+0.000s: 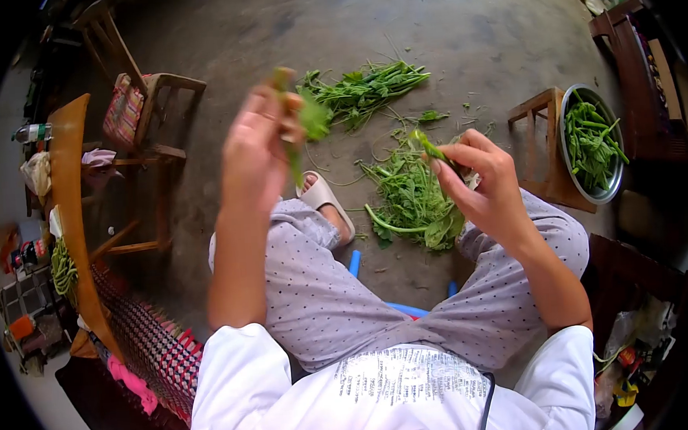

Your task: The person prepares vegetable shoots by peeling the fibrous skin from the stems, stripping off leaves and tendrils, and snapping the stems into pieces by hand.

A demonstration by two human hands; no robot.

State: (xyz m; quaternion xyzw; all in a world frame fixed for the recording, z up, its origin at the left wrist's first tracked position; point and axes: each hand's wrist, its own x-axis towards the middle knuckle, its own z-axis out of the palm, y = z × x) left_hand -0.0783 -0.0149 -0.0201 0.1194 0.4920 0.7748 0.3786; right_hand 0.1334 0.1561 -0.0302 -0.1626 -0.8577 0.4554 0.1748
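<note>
My left hand [255, 148], smeared by motion, is raised above my left knee with its fingers closed around a leafy green stem [293, 163]. Above my right knee, my right hand [484, 179] pinches a short green stem piece [425, 142] between thumb and fingers. On the floor between my feet lies a loose heap of leaves and stems [409, 191], partly hidden by my right hand. Farther off, a bundle of long-stemmed greens [379, 87] rests on the concrete.
To the right, a metal basin [566, 148] holding green stems [591, 141] rests on a wooden stool [539, 115]. A wooden chair [164, 82] and a wooden tabletop [72, 176] stand at left. Blue stool legs [354, 263] show beneath me. Leaf scraps litter the floor.
</note>
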